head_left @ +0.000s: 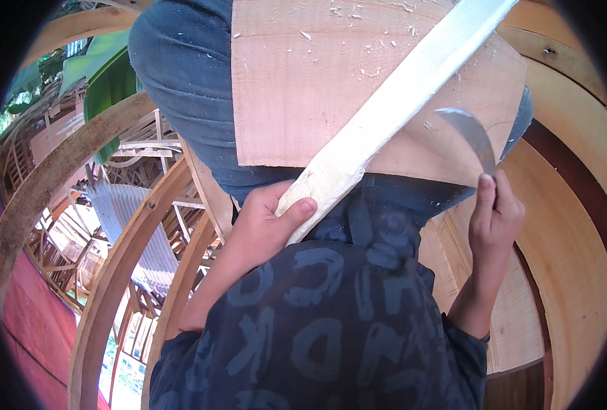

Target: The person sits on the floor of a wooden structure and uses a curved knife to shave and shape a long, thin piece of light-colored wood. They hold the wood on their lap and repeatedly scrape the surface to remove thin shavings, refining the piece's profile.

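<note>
My left hand [272, 222] is closed round the lower end of a long pale wooden strip [392, 123], its thumb lying across the top face. The strip slants up to the right over a flat wooden board [286, 102] on my lap and runs out at the upper edge. In my right hand [496, 212] is a knife with a curved blade [471, 133]; its handle is hidden in my fingers. The blade arcs up and left, above the board's right part, apart from the strip. Small wood shavings [371, 72] are scattered on the board.
My legs in dark trousers [180, 96] are under the board. Curved wooden ribs [122, 263] stand at the left, and curved planks [563, 225] rise at the right. Past the left ribs are a corrugated sheet [136, 225], stacked wooden pieces and green leaves [108, 89].
</note>
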{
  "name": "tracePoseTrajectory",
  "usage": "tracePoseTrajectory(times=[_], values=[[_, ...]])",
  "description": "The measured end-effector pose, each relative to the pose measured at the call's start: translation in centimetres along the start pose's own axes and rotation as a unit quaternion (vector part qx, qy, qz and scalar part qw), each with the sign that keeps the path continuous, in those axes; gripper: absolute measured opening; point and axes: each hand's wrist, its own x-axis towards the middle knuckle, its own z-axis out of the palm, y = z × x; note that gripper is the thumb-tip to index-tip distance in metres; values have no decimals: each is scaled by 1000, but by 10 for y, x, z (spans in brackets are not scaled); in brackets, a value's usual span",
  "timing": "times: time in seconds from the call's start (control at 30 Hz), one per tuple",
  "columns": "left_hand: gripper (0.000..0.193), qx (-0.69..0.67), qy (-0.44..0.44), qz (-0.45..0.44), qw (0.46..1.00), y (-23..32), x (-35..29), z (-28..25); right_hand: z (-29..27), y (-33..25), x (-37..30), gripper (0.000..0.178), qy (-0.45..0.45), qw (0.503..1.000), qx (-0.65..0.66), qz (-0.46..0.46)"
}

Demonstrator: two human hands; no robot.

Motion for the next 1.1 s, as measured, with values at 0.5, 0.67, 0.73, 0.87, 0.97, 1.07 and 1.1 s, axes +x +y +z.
tracePoseTrajectory(times=[0.5,0.67,0.73,0.87,0.97,1.07,1.1], values=[[36,113,86,43,989,11,0,5,-6,-7,22,29,15,998,-58,1],[37,111,90,42,989,13,3,5,1,-41,3,29,-42,994,-36,-95],[37,166,106,52,979,14,1,3,10,-43,3,29,-62,992,-47,-99],[39,222,132,87,962,18,4,1,9,-31,17,29,-61,988,-77,-120],[40,252,149,82,953,26,2,5,4,-27,18,30,-48,990,-92,-99],[41,269,144,81,949,25,3,3,4,-18,16,28,-27,992,-92,-81],[41,263,146,81,950,24,2,3,4,-17,14,28,-20,993,-90,-76]])
